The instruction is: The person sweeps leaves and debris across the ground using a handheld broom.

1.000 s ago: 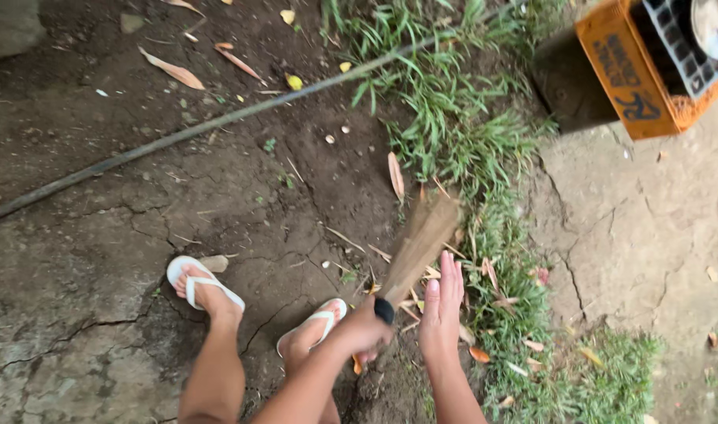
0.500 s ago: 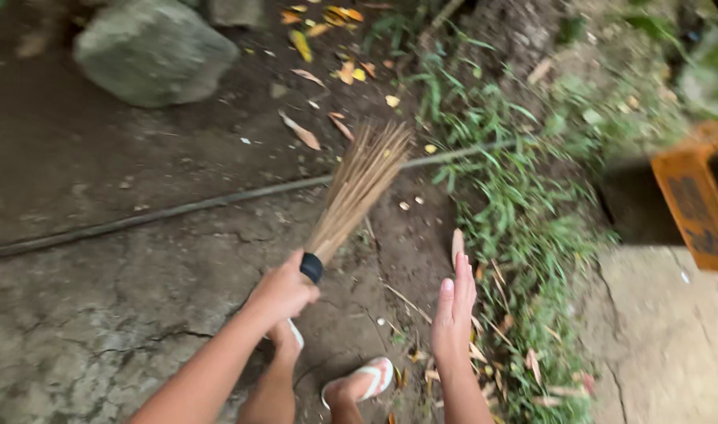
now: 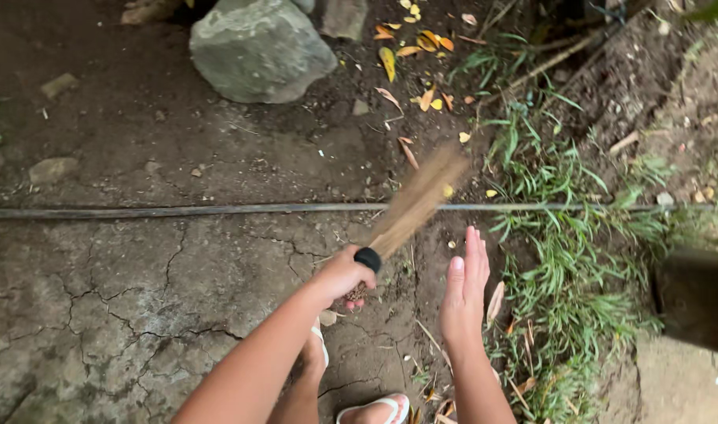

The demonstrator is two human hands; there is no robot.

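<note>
Straw-coloured stick broom (image 3: 412, 206) is now mid-swing: bristles blurred, fanned over the thin dark pipe (image 3: 178, 210) that runs across the ground, tips reaching twd the yellow fallen leaves (image 3: 422, 98) and the grass strip (image 3: 563, 235). Half a sec ago the bristles were sharp and pointed up-right over bare dirt; a full sec ago they sat low by the feet. So the stroke has travelled outward, away from the body.

Left hand (image 3: 342, 275) is curled tight round the broom's bound end, just behind the black band (image 3: 367, 258), fingers closed on it. Right hand (image 3: 465, 286) holds nothing: palm flat, fingers straight and together, thumb out, hanging beside the broom w/o touching it, same pose as in both earlier views.

View has tipped too: big grey rock (image 3: 261, 49) sits top centre now, orange crate gone except maybe a sliver at the right edge, hard to tell. White sandal (image 3: 375, 408) shows at the bottom, closer to the frame edge than before.

Reading: sweep is in its fast part, pushing litter off the cracked dirt (image 3: 115, 306) twd the grass; leaves near the rock are not yet reached.
</note>
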